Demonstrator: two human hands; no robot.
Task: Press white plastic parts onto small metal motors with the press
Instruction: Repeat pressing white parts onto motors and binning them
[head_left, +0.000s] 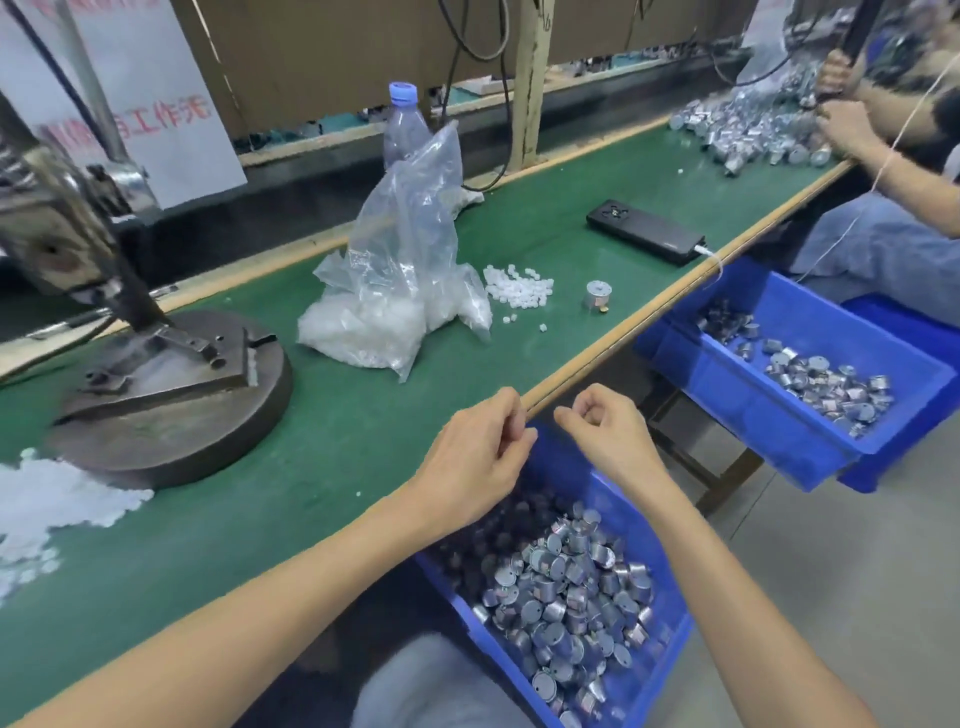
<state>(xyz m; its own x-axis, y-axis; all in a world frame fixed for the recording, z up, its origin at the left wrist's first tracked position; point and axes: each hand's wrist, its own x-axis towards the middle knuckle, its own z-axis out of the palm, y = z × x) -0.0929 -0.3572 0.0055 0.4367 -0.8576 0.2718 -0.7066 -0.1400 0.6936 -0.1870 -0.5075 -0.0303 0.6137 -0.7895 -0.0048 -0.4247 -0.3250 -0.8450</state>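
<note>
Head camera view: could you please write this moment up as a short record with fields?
left hand: fingers curled, at the table edge; any contents too small to tell
right hand: fingers curled, over the near blue bin; same doubt
press: on the green table, left, untouched
motors: heaped in the near blue bin
lone motor: standing on the table
white parts: loose pile beside the plastic bag
other: phone, bottle
</note>
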